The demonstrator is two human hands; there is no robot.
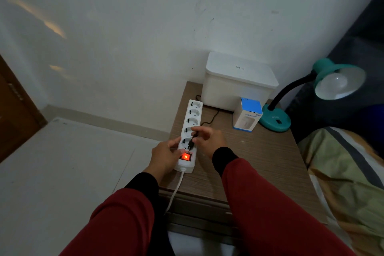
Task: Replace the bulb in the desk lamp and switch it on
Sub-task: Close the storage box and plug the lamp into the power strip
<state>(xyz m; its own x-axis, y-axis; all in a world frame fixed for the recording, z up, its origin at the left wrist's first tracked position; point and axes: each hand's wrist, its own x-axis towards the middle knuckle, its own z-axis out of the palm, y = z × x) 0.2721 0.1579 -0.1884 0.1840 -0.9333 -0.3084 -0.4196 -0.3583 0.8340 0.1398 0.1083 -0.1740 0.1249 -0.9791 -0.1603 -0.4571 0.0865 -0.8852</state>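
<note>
Right hand fingers pinch black plug, prongs just above socket of power strip. Left hand fingers curled around strip edge, thumb beside lit red switch.

We see a teal desk lamp with a black neck and white bulb, a white power strip with a glowing red switch, a wood-grain brown surface, red sleeves with black cuffs, and striped green bedding at 3 o'clock.

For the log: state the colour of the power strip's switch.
Glowing orange-red switch on the white power strip; head view.
</note>
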